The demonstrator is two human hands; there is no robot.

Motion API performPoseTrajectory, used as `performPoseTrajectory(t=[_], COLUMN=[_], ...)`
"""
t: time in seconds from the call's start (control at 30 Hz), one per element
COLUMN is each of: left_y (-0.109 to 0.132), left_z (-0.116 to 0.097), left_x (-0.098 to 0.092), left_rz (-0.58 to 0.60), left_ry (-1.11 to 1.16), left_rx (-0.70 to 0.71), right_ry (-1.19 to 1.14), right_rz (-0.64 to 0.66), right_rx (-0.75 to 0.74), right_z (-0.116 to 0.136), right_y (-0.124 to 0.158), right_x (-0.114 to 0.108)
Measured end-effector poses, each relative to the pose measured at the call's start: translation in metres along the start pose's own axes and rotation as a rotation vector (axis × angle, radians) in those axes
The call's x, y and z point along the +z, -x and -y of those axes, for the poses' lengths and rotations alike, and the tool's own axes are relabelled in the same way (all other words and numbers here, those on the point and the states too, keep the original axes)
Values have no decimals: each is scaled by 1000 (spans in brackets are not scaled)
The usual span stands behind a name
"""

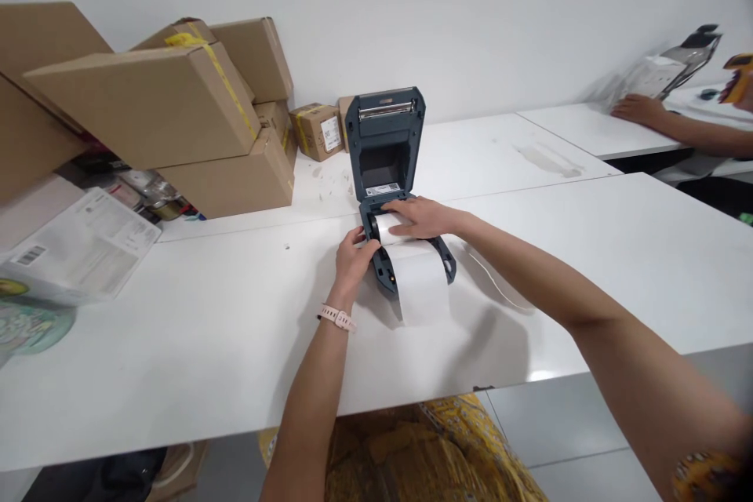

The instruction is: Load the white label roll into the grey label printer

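A dark grey label printer (383, 274) stands on the white table with its lid (385, 137) raised. Inside sits a roll of white labels (385, 229), and a strip of label paper (422, 286) runs out over the front and hangs down to the tabletop. My left hand (353, 255) grips the printer's left side, thumb on the inner edge and fingers partly hidden outside. On top of the roll lies my right hand (424, 218), its fingers stretched and spread across it. A pale watch band circles my left wrist.
Cardboard boxes (223, 102) are stacked at the left, with a small taped box (318, 132) behind. A white package (82, 243) lies near the left edge. A white cable (497, 282) trails right. Another person's hand (638, 110) holds a package at the far right.
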State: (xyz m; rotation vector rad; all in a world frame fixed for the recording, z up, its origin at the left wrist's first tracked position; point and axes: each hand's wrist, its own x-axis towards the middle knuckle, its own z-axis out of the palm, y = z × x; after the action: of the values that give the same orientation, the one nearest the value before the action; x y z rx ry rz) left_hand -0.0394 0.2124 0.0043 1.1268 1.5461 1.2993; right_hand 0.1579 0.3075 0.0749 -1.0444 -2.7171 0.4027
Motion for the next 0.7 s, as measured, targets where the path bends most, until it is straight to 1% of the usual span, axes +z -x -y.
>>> performPoseTrajectory(t=[0.03, 0.1, 0.17, 0.23, 0.37, 0.43, 0.53, 0.6, 0.63, 0.7], left_y=[-3, -6, -6, -5, -1, 0, 1, 2, 2, 4], left_z=[-2, -7, -13, -18, -26, -29, -29, -29, -29, -29], left_x=[-1, -1, -2, -2, -1, -1, -2, -2, -3, -3], left_rz=[3, 5, -3, -4, -1, -2, 5, 15, 19, 25], left_ry=[-32, -82, -121, -161, -222, -224, -210, -210, -213, -219], left_rx=[-29, -72, -64, -54, -65, -74, -77, -84, -87, -84], right_ry=[18, 39, 31, 19, -5, -102, -332, -536, -659, -895], right_rz=[85, 211, 288, 312, 296, 307, 300, 260, 221, 85], right_rx=[-8, -10, 5, 5, 7, 16, -47, -104, -117, -99], right_z=[-5, -12, -15, -14, -8, -10, -19, -25, -27, -32], right_y=[-8, -23, -35, -41, -42, -38, -26, -10, 0, 24], right_x=[-2, -6, -8, -8, -9, -16, -31, -44, -51, -63])
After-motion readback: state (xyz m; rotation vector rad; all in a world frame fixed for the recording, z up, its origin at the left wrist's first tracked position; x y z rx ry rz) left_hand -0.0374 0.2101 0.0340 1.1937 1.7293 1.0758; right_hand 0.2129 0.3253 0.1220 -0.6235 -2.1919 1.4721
